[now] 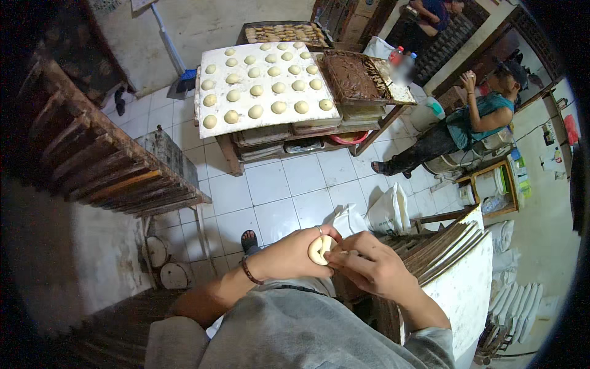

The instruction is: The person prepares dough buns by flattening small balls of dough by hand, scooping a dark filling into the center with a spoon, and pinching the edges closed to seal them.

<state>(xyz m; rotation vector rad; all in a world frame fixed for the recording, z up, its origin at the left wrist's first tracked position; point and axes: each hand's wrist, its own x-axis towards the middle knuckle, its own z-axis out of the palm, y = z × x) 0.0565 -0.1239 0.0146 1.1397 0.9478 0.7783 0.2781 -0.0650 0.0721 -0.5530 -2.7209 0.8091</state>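
A small pale piece of dough (319, 250) with a fold or hollow in its middle sits in my left hand (289, 253), whose fingers curl round it. My right hand (373, 268) is closed at the dough's right side, its fingertips pressed to the fold. Whatever those fingertips may pinch is too small to make out. Ahead, a white floured board (244, 87) on a table carries several rows of round dough balls (278, 107). Beside it on the right lies a tray of brown filling (351, 75).
Racks of boards (92, 141) stand at the left, and a stack of boards (455, 270) is close at my right. Behind the table is a tray of filled pieces (286, 34). A person (473, 120) stands at the right near white sacks (388, 210); another is farther back.
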